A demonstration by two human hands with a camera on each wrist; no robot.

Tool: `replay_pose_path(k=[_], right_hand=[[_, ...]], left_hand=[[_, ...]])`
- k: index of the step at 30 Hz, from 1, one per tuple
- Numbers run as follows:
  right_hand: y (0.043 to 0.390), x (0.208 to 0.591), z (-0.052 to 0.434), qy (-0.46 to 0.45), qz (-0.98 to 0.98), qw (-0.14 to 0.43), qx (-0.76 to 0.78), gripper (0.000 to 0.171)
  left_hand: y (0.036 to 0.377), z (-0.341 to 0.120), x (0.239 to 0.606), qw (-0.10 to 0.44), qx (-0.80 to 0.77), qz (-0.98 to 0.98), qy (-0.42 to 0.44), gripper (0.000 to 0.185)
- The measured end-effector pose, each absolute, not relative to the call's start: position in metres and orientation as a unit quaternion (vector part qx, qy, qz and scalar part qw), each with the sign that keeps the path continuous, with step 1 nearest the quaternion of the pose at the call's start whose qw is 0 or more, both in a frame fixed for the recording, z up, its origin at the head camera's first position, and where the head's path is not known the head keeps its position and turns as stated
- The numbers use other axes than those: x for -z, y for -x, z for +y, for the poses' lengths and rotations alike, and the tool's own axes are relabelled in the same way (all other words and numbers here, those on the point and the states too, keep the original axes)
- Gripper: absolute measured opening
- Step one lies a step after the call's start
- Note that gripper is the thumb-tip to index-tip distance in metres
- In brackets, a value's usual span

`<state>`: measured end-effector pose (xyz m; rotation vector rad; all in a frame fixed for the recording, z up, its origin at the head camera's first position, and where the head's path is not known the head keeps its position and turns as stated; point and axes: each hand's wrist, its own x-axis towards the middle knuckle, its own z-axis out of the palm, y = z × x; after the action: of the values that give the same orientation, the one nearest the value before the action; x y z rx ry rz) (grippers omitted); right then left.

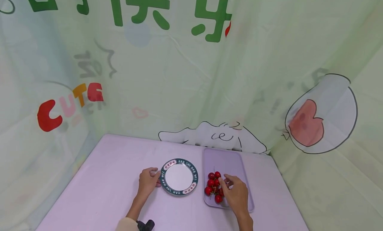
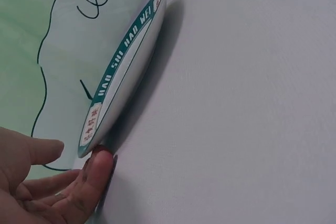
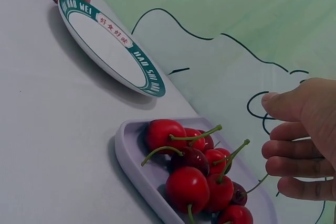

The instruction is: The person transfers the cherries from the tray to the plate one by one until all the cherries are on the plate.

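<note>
A round white plate (image 1: 179, 176) with a green lettered rim lies on the lilac table. My left hand (image 1: 153, 177) touches its left edge. In the left wrist view one fingertip (image 2: 100, 163) presses against the plate (image 2: 123, 72) at its rim while the thumb stays apart. Right of the plate, a lilac tray (image 1: 224, 161) holds several red cherries (image 1: 213, 186) with green stems. My right hand (image 1: 226, 183) hovers over the tray just right of the cherries (image 3: 194, 174). Its fingers (image 3: 286, 148) are loosely curled and hold nothing.
The lilac table (image 1: 113, 164) sits in a corner of pale green printed curtains, close behind the plate and tray. The table's right edge runs near the tray. A dark wrist-worn device (image 1: 145, 225) shows at the bottom.
</note>
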<state>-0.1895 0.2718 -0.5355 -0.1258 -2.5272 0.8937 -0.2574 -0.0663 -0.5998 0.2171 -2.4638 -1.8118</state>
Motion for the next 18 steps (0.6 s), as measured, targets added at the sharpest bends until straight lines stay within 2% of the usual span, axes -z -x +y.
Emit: replay_pose_path(k=[7,18], right_hand=[[0.19,0.535,0.27,0.056,-0.915,0.215,-0.337,0.029],[0.191,0.551,0.274,0.051,-0.912,0.231,-0.336,0.027]], left_hand=[[0.26,-0.063,0.603,0.05,0.6,-0.795,-0.081,0.029],[0.263,-0.061,0.616,0.051,0.623,-0.775,-0.092,0.025]])
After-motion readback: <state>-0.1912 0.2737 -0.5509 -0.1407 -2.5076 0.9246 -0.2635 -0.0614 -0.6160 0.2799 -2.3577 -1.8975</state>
